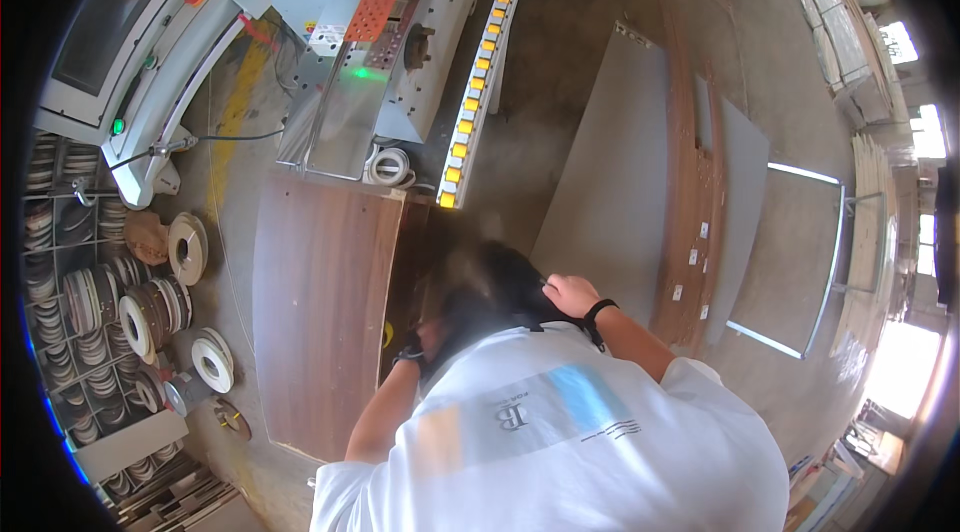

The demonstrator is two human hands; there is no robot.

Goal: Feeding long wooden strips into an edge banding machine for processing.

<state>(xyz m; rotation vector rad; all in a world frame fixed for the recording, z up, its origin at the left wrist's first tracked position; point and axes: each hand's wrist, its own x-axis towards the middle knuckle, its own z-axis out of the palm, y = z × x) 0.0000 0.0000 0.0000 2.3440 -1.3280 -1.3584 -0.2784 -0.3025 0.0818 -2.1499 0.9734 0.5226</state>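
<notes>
My right hand (pixel 572 296), with a black band at its wrist, is closed beside the dark clothing (pixel 515 282) below the hem of my white T-shirt (pixel 600 452). Its curled fingers touch the black cloth; what they hold, if anything, is not clear. Close to the same dark clothing on the other side, my left hand (pixel 428 337) is blurred and mostly hidden, so its fingers do not show. Just left of it lies a wood-grain brown panel (pixel 320 312), with a darker side below its right edge.
Ahead stands a machine with a metal table (pixel 345 122) and a roller rail (pixel 470 107) with yellow rollers. A control console (pixel 150 42) is at far left, above edging rolls (pixel 155 317). Grey panels (pixel 615 172), brown strips (pixel 690 182) and a metal frame (pixel 835 267) lie to the right.
</notes>
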